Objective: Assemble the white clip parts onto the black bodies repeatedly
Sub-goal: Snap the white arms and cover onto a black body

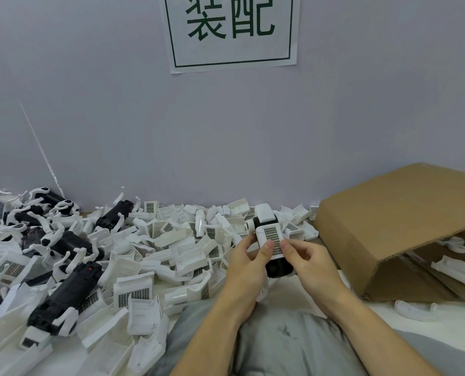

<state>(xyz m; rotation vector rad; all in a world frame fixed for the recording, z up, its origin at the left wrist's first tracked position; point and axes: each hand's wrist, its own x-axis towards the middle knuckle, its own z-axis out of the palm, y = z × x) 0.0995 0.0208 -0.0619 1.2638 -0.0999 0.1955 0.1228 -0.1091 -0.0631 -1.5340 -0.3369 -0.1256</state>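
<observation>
On the white table [293, 297] in front of me, I see a big heap of white clip parts [171, 240] that runs from the left edge to the middle, right up to the wall. Many of them have a small gray grid patch on one side. Black bodies [63, 289] lie mixed into the left side of the heap, and some already have white pieces on them. Both of my hands are up over the table, close together, and they hold one black body [279, 268] with a white clip part [270, 237] sitting on top of it. My left hand [249, 264] curls round the left side of it, with the thumb pressed on the grid patch. My right hand [311, 260] grips the right side, and its thumb tip touches the same patch next to the other thumb. A brown cardboard box [394, 221] lies tipped on its side at the right, open toward me, with a few white parts inside and one more white piece on the table just in front of it. Behind it all stands a plain pale gray wall [226, 131]. A white paper sign [231, 31] with green letters and a green frame hangs high on that wall. Gray cloth [280, 346] covers my lap at the bottom.
</observation>
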